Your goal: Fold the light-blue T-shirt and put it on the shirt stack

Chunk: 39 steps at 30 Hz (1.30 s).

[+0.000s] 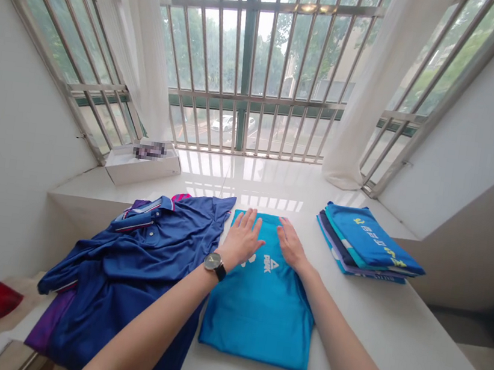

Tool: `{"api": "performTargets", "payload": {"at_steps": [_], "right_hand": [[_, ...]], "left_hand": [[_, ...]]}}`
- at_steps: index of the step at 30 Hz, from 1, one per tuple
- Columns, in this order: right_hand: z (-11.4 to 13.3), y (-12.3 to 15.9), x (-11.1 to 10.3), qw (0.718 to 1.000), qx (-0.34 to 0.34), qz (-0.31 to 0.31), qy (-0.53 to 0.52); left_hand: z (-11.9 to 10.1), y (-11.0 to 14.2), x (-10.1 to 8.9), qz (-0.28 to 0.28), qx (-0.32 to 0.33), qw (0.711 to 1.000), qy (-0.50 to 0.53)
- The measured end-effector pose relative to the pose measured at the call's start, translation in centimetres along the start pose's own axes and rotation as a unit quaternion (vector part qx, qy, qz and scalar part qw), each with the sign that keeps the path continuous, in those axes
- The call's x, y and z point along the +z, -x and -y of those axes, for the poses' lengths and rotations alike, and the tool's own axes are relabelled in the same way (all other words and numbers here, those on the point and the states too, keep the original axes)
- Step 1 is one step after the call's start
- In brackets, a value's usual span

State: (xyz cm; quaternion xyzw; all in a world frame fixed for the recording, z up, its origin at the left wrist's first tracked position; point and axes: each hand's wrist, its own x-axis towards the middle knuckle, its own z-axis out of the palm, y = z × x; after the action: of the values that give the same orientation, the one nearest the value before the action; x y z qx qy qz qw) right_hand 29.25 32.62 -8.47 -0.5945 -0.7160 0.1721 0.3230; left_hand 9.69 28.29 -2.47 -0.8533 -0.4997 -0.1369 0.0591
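At the left of the frame, the polo [140, 268] lay loose and rumpled, hanging over the near edge of the worktop [373, 335]; its weight could have pulled it off, or the left forearm crossing it could have dragged it. In the centre, uneven pressure from the palms could have creased or skewed the folded shirt [259, 314]. At the right, the stack [367, 243] had uneven layers, which a knock might have toppled.

The shirt lay flat beneath the fingers, most of it nearer the bottom of the frame. The left hand [242, 242] rested over its upper left, fingers slightly spread, thumb out; the right hand [291, 245] rested at its upper right edge, fingers close together but straight. Neither hand gripped cloth.
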Motion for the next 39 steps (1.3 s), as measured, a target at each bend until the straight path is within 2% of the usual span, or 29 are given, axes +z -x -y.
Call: {"api": "performTargets", "payload": {"at_steps": [3,5,8,10,12,14,17,20,25,27,32,39], "right_hand": [[0.3,0.1,-1.4,0.995,-0.006,-0.052,-0.090],[1.5,0.3,-2.9,0.988,-0.017,-0.077,-0.130],[4.7,2.2,-5.4,0.981,-0.039,-0.051,-0.185],[7.1,5.6,-6.7,0.978,-0.067,-0.003,-0.198],[8.7,10.6,-7.3,0.983,-0.097,0.010,-0.158],[9.0,16.2,-7.2,0.987,-0.151,0.034,-0.048],[7.3,23.0,-6.1,0.972,-0.210,0.014,0.104],[4.6,26.4,-5.2,0.957,-0.231,0.007,0.177],[2.4,27.4,-5.5,0.949,-0.256,-0.029,0.181],[2.2,27.2,-6.0,0.950,-0.263,-0.027,0.165],[1.1,26.7,-6.7,0.947,-0.269,-0.011,0.177],[0.2,27.1,-7.1,0.942,-0.296,-0.018,0.154]], "left_hand": [[-3.1,6.7,-3.2,0.021,0.050,0.997,0.055],[-4.9,11.7,-4.3,0.034,0.053,0.994,0.088],[-6.6,17.6,-4.1,0.054,0.026,0.993,0.099],[-6.9,19.6,-3.5,0.054,0.015,0.993,0.100],[-6.8,20.3,-3.1,0.051,0.018,0.993,0.101],[-6.6,20.5,-3.1,0.049,0.027,0.993,0.103],[-6.8,20.8,-3.0,0.050,0.043,0.993,0.100],[-7.5,21.6,-2.3,0.042,0.046,0.995,0.080],[-7.4,23.0,-1.3,0.018,0.065,0.996,0.059],[-6.8,23.3,-1.7,0.014,0.075,0.994,0.072],[-5.7,23.7,-3.1,-0.026,0.036,0.996,0.081],[-5.9,24.5,-2.9,-0.023,0.030,0.995,0.089]]}}
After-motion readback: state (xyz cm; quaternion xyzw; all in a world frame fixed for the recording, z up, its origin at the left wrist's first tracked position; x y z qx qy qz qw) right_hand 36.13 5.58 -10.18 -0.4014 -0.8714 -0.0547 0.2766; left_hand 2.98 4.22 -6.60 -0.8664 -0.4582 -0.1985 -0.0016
